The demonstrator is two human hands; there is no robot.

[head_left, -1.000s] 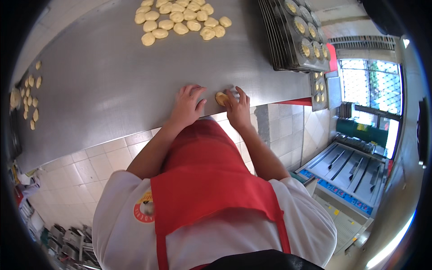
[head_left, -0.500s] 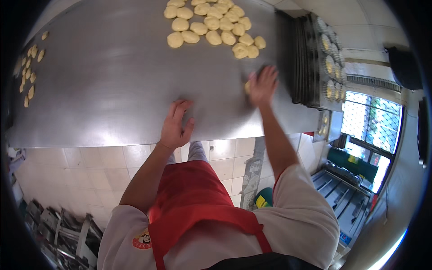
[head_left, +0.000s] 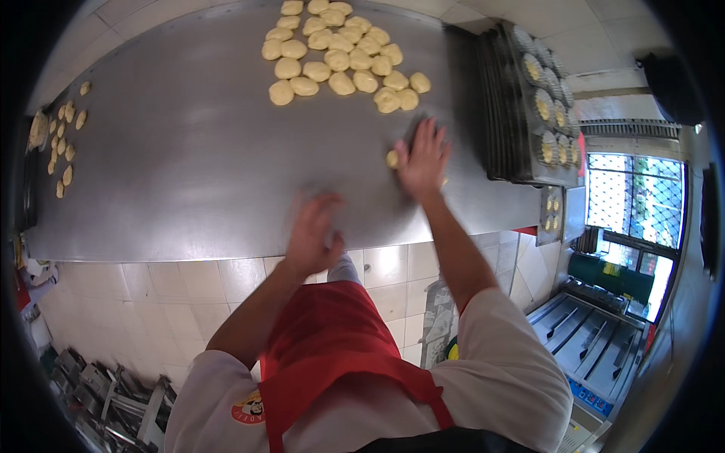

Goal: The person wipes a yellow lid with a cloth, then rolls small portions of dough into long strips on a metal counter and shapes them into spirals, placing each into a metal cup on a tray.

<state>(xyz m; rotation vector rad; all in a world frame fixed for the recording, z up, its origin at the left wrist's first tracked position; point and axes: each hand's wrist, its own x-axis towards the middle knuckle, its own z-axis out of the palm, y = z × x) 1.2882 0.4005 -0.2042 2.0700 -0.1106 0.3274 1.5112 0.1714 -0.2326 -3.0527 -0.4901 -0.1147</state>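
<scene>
My right hand (head_left: 424,162) is spread flat on the steel table (head_left: 181,158), over a piece of dough (head_left: 392,159) that peeks out at either side of it. My left hand (head_left: 313,234), blurred, hovers by the table's front edge with loosely curved fingers apart and nothing visible in them. Several pale dough rounds (head_left: 340,60) lie in a group toward the back, beyond my right hand. Several smaller dough pieces (head_left: 67,175) are scattered at the left end.
Stacked trays topped with fluted cups (head_left: 532,106) stand at the table's right end, beside a smaller tray (head_left: 550,211). A metal machine (head_left: 581,347) is below the window (head_left: 630,189). Metal equipment (head_left: 113,400) sits on the floor (head_left: 151,294) at lower left.
Since a second ago, my right hand has moved from the front edge farther onto the table and flattened from a curled grip over the dough. My left hand is blurred by motion.
</scene>
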